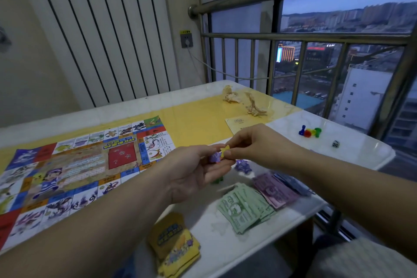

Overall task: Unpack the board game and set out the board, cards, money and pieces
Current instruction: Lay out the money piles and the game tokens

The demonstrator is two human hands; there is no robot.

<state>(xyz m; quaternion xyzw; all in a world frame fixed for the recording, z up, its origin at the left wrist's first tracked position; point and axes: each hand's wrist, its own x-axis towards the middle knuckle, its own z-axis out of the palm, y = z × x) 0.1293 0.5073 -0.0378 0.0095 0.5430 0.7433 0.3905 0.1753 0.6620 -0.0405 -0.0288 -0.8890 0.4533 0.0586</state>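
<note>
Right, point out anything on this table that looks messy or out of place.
Two crumpled paper scraps lie at the far side of the table, looking like leftover rubbish rather than game parts. The green banknotes and purple banknotes sit in loose, fanned piles, not squared. The yellow cards are stacked unevenly at the near edge.

The tabletop [352, 149] is gleaming glossy and smooth, stone-like; the game board [74, 171] is lying as thin printed paper, faintly creased; the banknotes [243, 210] are looking like matt paper; the pawns [310, 131] are shining as glossy plastic; the railing [293, 36] is showing dull brushed metal.
</note>
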